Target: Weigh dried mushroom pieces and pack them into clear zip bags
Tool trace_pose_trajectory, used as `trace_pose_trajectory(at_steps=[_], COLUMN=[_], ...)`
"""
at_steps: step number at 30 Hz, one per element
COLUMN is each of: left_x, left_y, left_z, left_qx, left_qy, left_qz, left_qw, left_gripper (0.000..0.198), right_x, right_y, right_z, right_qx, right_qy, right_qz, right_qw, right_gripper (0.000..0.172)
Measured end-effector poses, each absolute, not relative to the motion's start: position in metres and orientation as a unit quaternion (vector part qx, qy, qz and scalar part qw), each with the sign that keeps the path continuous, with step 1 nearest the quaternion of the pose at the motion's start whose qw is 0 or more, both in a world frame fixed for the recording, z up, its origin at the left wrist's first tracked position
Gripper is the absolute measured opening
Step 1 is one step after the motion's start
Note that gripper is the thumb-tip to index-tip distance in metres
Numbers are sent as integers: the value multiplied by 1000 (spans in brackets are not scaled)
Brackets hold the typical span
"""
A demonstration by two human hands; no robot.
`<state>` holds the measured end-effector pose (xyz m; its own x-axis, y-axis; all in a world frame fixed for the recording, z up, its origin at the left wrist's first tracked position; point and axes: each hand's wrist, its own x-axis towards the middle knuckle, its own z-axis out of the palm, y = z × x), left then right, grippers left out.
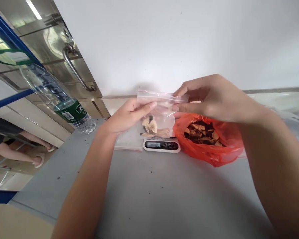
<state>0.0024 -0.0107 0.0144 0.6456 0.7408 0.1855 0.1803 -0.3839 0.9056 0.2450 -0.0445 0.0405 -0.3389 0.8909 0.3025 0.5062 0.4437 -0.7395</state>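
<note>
My left hand (128,116) and my right hand (209,98) both pinch the top strip of a small clear zip bag (159,114), holding it up above a white digital scale (161,145). Several pale dried slices lie in the bottom of the bag. My left fingers grip its left end, my right fingers its right end. Just right of the scale sits an open orange plastic bag (214,146) filled with brown dried slices.
A grey table (149,192) carries it all, with dark crumbs scattered on it. A clear water bottle (62,104) with a green label stands at the left. Flat empty zip bags (129,141) lie left of the scale. Another person's legs (17,146) show at far left.
</note>
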Motion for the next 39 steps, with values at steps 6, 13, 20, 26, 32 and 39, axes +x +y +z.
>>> trace_pose_trajectory(at_steps=[6,13,20,26,32,39], left_x=[8,5,4,2,-1,0], left_y=[-14,-12,-6,-8,-10,-11], left_z=[18,18,12,16,22,22], left_qx=[777,763,740,743,758,763], left_qy=[325,336,327,337,350,349], left_qz=[268,287,390,430,415,436], left_qw=[467,472,440,386,361,324], left_gripper=[66,80,36,30,35,23], right_x=[241,232,244,249,255,263], right_y=[-47,-47,-39,-38,-32,-30], right_z=[36,36,32,33,28,25], right_qx=[-484,-453,-462,-450,-453,-448], right_qy=[-707,-661,-668,-651,-643,-630], right_qz=[231,262,369,407,385,425], right_qw=[461,538,453,456,482,471], right_gripper=[33,23,38,41,42,34])
